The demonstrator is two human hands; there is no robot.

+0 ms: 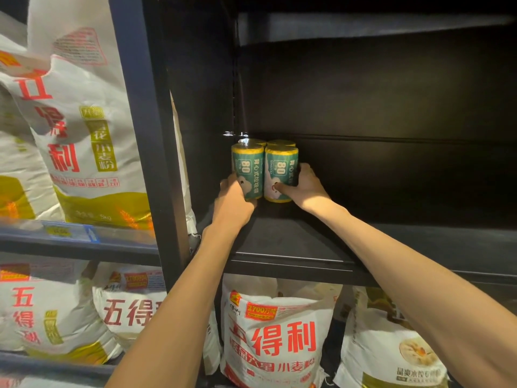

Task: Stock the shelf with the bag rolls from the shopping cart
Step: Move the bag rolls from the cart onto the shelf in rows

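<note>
Two green bag rolls with yellow ends stand upright at the back left of the dark shelf [293,242]. My left hand [233,203] grips the left roll [249,169] low down, fingers curled round its base. My right hand [305,186] holds the right roll [279,170], thumb across its front and fingers round its right side. Behind them the yellow tops of two more rolls [281,142] show. The shopping cart is out of view.
The shelf stretches dark and bare to the right of the rolls, under a low upper shelf. A black upright post [156,135] bounds it on the left. Large white flour sacks [84,121] fill the neighbouring bay and the shelf below [274,340].
</note>
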